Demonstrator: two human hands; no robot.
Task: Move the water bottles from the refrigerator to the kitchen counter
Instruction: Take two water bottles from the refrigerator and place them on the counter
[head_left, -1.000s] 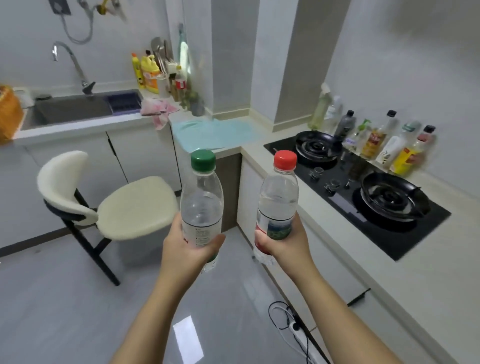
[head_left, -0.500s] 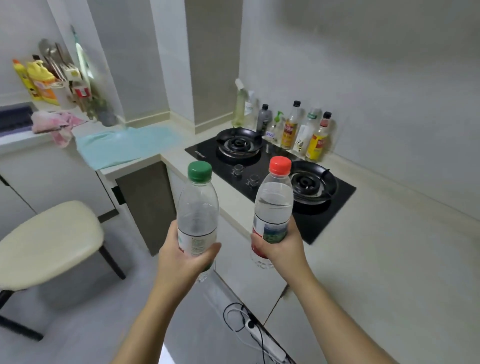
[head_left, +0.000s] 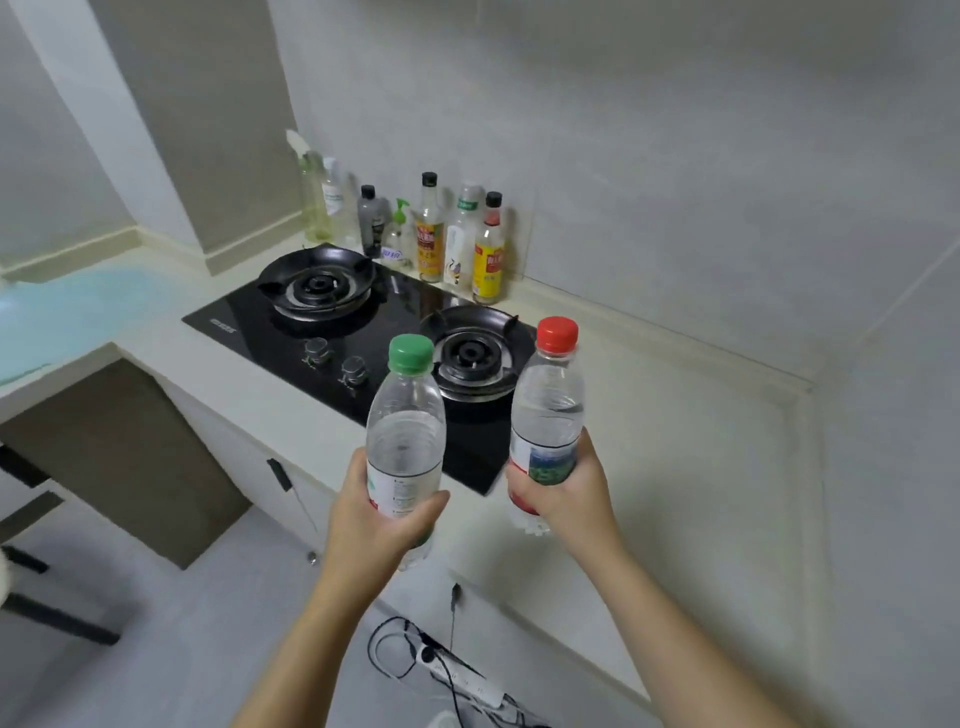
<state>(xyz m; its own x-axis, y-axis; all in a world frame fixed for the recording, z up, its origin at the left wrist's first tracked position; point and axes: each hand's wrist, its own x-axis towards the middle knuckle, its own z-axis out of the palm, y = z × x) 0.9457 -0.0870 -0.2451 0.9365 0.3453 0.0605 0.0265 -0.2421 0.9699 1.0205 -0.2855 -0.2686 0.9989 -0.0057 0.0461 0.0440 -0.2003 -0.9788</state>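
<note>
Head view, left hand (head_left: 374, 519): fingers and thumb wrapped round the lower body of the green-capped water bottle (head_left: 405, 441), held upright in the air.
Head view, right hand (head_left: 566, 499): gripping the red-capped water bottle (head_left: 548, 410) low on its label, upright, just right of the other bottle and apart from it.
Bottles' place: both are held above the near edge of the kitchen counter (head_left: 675, 467), in front of the gas hob (head_left: 291, 332).
Far side: condiment bottles (head_left: 431, 234) stand in a row against the wall behind the hob.
Far left: blue cloth (head_left: 67, 312) lies on the counter.
Floor, near: power strip (head_left: 462, 675) with a looped cable.
</note>
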